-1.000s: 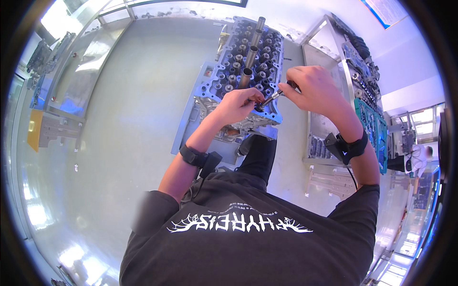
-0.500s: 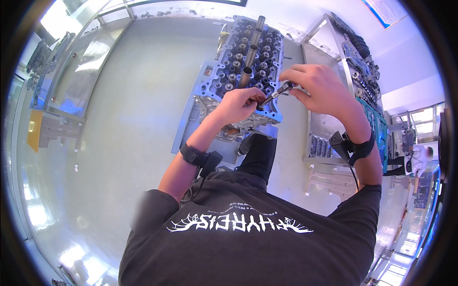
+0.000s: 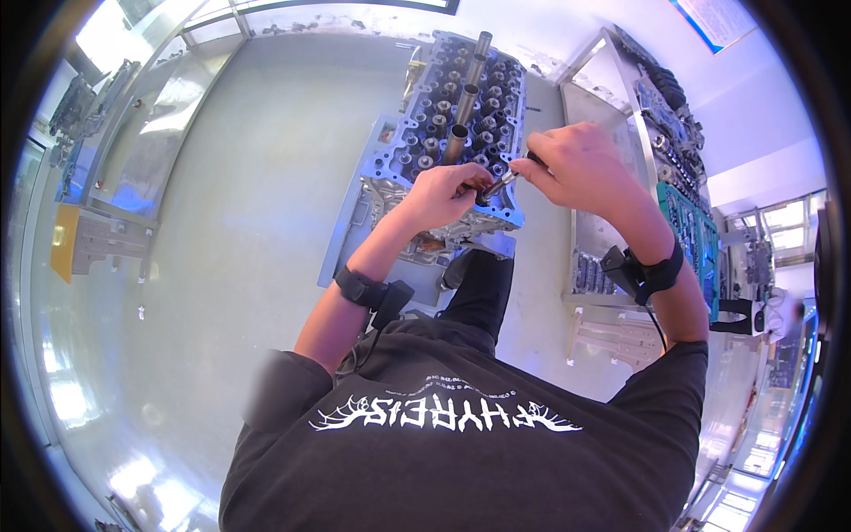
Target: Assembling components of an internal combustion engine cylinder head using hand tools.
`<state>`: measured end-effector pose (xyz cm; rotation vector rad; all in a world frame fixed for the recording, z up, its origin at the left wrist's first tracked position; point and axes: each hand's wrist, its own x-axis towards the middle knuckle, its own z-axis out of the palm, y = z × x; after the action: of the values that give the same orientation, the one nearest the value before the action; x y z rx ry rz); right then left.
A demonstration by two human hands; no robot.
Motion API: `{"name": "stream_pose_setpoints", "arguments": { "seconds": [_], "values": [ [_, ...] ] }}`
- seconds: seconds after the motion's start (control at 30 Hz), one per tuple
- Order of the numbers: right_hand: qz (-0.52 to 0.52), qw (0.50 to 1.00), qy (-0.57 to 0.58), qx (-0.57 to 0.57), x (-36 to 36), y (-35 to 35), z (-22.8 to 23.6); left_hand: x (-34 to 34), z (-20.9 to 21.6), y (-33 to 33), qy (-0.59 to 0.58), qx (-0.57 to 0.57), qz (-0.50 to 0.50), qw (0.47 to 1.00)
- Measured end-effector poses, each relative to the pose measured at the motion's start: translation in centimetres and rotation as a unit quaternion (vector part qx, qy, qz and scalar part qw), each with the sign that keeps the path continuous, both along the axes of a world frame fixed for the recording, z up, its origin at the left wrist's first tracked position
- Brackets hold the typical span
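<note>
A metal engine cylinder head (image 3: 427, 133), studded with rows of valve springs and carrying several upright tubes along its middle, stands in front of me. At its near right corner, my left hand (image 3: 443, 195) has fingers curled in a pinch around the lower end of a slim metal ratchet wrench (image 3: 503, 184). That lower end is partly hidden by the fingers. My right hand (image 3: 572, 168) closes around the wrench's dark upper end, above and right of the corner. The wrench slants from the right hand down to the left.
Right of the cylinder head stands a metal bench (image 3: 603, 106) with engine parts and a teal tool tray (image 3: 687, 226). Another metal bench (image 3: 177, 97) is at the far left. A person (image 3: 767, 316) stands at the far right. My leg (image 3: 483, 288) is close below the engine.
My right hand has come slightly left and lower, its fingers closing further over the wrench's upper end. My left hand has stayed put at the corner.
</note>
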<state>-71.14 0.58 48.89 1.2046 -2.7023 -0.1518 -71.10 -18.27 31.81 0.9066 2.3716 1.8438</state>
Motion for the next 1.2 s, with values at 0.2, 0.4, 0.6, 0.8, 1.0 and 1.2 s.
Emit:
{"name": "stream_pose_setpoints", "arguments": {
  "seconds": [0.2,0.4,0.6,0.8,1.0,1.2],
  "values": [
    [-0.055,0.998,-0.016,0.037,-0.4,-0.2,0.5,0.1,0.1,-0.1,-0.009,-0.014,0.002,1.000],
    [-0.009,0.995,-0.099,-0.031,0.5,-0.2,3.0,0.0,-0.1,-0.1,0.001,-0.021,0.007,1.000],
    [0.058,0.991,-0.118,-0.018,0.6,-0.2,2.6,0.0,0.0,-0.1,0.003,-0.024,0.007,1.000],
    [0.046,0.997,-0.057,-0.012,0.4,-0.2,1.6,-0.1,-0.3,0.0,0.008,-0.034,0.007,0.999],
    [0.019,1.000,-0.004,-0.003,0.1,-0.3,0.7,0.1,-0.1,0.1,0.006,-0.027,0.015,0.999],
    [-0.029,0.999,0.011,0.019,0.0,-0.7,0.2,0.3,0.2,0.0,-0.002,-0.042,0.026,0.999]
  ]
}}
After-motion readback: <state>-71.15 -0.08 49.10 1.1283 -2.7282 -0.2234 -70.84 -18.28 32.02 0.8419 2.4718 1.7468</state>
